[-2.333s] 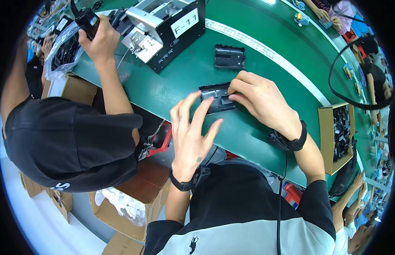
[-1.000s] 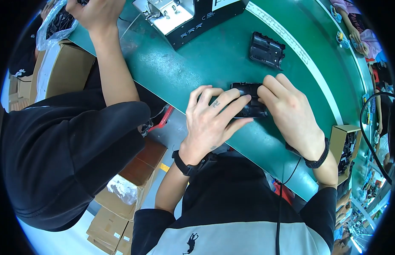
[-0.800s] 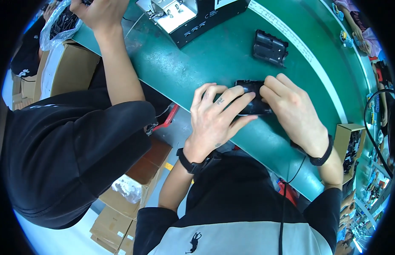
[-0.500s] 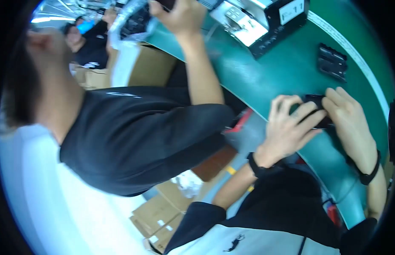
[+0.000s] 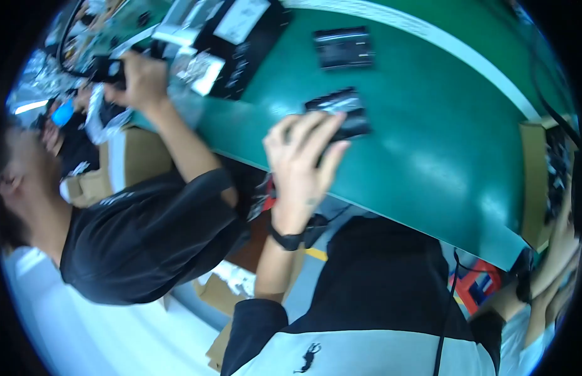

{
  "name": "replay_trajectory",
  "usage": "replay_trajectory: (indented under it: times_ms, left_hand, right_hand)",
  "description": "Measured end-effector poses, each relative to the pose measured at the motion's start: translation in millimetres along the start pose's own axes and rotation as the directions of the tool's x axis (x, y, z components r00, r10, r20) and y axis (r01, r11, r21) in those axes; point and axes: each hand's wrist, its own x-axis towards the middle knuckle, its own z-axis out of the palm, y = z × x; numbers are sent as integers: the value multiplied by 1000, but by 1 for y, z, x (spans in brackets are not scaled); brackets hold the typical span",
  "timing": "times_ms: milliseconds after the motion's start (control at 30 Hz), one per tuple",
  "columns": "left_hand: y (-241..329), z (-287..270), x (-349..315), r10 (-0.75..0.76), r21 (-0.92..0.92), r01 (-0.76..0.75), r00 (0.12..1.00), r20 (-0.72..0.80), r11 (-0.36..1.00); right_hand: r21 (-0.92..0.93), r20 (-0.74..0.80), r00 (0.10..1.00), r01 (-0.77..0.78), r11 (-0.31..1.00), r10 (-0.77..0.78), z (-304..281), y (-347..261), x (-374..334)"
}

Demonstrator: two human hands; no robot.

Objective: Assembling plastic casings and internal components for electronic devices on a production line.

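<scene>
Running slantwise down to the right, the near edge of the green worktable (image 5: 429, 169) is crossed by the left hand (image 5: 300, 166), whose fingers are spread and loosely bent rather than clenched. Their tips are laid over a black plastic housing (image 5: 357, 123), placed a little in from that edge. Its long axis is aligned roughly left to right, raised slightly toward the right; the left end is partly covered. Toward the right, a broad stretch of tabletop is offered before a cardboard box (image 5: 534, 188), by which the right hand (image 5: 554, 263) is blurred, its grip impossible to tell. Beyond, a second housing (image 5: 343, 47) is laid nearly parallel, bounded farther out by a white strip (image 5: 460, 52) and leftward by a black-and-silver bench fixture (image 5: 266, 31).
</scene>
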Motion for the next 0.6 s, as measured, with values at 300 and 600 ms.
replay_trajectory:
  times_ms: [300, 600]
  left_hand:
    - [24, 6, 2, -155, -92, 139, 968, -196, 986]
    - [27, 7, 107, 126, 42, -124, 991, -35, 991]
  right_hand:
    - [170, 419, 906, -136, 976, 54, 30, 128, -49]
    - [90, 230, 938, -287, 954, 260, -25, 61, -28]
